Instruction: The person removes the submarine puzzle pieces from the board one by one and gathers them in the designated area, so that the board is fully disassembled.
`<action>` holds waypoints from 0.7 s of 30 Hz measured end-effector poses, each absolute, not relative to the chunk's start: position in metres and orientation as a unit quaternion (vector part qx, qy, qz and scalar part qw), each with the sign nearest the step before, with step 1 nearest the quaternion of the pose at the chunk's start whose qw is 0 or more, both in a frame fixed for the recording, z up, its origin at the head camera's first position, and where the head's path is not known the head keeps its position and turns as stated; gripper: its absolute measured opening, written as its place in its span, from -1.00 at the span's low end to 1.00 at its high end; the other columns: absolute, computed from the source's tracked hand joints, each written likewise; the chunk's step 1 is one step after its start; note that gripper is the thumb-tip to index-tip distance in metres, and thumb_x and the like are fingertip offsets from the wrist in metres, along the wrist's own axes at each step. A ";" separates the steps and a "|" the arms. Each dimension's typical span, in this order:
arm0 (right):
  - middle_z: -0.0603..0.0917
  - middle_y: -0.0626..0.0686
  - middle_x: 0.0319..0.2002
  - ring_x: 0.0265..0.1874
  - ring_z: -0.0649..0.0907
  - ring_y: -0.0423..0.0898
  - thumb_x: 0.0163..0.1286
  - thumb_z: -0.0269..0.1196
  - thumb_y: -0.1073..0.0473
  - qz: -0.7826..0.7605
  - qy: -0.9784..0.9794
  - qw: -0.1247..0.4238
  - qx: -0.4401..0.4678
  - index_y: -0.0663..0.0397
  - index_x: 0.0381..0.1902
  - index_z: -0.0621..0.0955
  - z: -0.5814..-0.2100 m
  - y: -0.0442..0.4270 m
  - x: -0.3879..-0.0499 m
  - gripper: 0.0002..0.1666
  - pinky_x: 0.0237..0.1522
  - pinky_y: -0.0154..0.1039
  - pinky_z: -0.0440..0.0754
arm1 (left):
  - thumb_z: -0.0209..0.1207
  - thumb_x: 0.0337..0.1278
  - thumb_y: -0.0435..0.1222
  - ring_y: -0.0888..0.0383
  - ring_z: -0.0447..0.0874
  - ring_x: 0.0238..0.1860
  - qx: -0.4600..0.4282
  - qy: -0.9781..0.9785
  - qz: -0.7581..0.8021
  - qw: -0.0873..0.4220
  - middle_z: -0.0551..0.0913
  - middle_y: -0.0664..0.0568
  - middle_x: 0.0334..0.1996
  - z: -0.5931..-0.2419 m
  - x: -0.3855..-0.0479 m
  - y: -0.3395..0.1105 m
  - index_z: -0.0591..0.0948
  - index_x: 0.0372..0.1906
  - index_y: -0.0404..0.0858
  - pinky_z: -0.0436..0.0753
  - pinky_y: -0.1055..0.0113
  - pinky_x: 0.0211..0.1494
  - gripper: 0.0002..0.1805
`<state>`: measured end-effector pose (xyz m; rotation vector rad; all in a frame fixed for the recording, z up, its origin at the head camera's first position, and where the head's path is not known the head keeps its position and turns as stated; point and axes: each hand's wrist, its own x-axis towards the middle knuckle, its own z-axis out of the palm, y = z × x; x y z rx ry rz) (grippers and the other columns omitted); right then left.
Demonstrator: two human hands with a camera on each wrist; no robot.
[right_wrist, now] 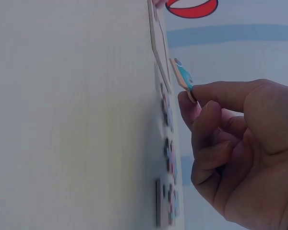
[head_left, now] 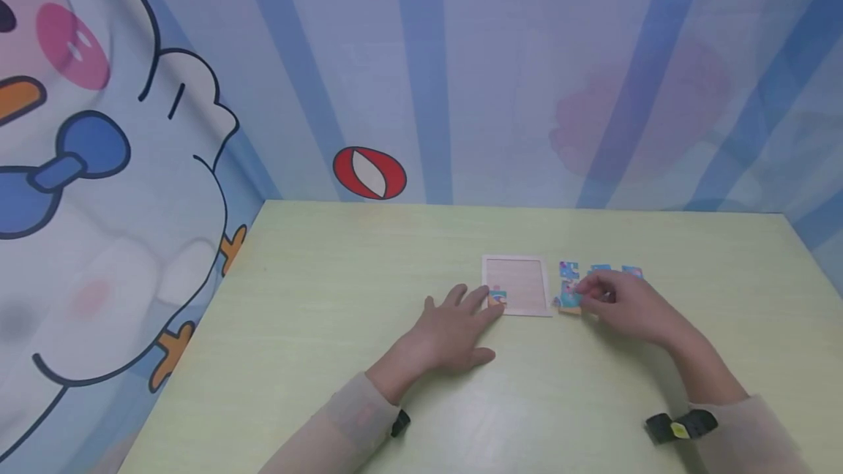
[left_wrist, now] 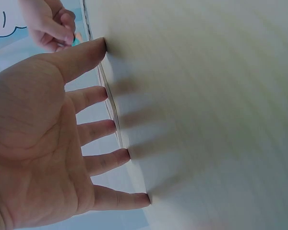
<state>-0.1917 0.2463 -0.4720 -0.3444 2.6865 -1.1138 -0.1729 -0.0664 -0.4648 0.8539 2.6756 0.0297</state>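
A puzzle piece [right_wrist: 185,76], teal on its face with a pale edge, is pinched between the thumb and a finger of my right hand [head_left: 626,306]. In the right wrist view it is tilted and raised off the table; the other fingers curl toward the palm. My left hand [head_left: 454,331] lies with fingers spread at the lower left corner of a pale pink puzzle frame [head_left: 547,291], fingertips touching it or the table beside it. One puzzle piece [head_left: 497,298] sits in the frame's lower left corner, partly covered by the left fingers.
Several loose puzzle pieces [head_left: 568,269] lie right of the frame, some hidden behind the right hand. The light yellow-green table [head_left: 356,262] ends at a back wall [head_left: 487,93] with blue stripes. A cartoon figure [head_left: 118,254] is printed on the left wall.
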 end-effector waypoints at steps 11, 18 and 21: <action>0.69 0.05 -0.20 -0.34 0.63 -0.08 0.48 0.32 0.15 -0.370 0.917 0.122 -0.089 0.25 0.03 0.65 -0.481 0.278 -0.180 -0.70 -0.39 -0.23 0.64 | 0.13 0.44 0.19 -0.14 -0.01 0.62 0.300 0.940 0.006 0.162 0.03 0.04 0.67 -0.468 -0.173 -0.066 0.16 0.66 0.16 0.30 -0.43 0.36 -0.19; 0.69 -0.02 -0.25 -0.31 0.61 -0.09 0.46 0.34 0.14 -0.351 0.925 0.119 -0.090 0.22 0.01 0.69 -0.482 0.286 -0.174 -0.71 -0.30 -0.22 0.58 | 0.12 0.44 0.19 -0.14 -0.03 0.63 0.299 0.940 0.011 0.166 0.02 0.04 0.67 -0.467 -0.173 -0.067 0.16 0.67 0.16 0.28 -0.44 0.37 -0.19; 0.69 -0.05 -0.25 -0.26 0.61 -0.09 0.46 0.35 0.14 -0.339 0.929 0.117 -0.089 0.19 0.00 0.70 -0.482 0.289 -0.172 -0.73 -0.24 -0.19 0.56 | 0.12 0.45 0.18 -0.14 -0.02 0.62 0.300 0.939 0.011 0.167 0.02 0.04 0.67 -0.466 -0.173 -0.067 0.16 0.67 0.16 0.28 -0.44 0.38 -0.20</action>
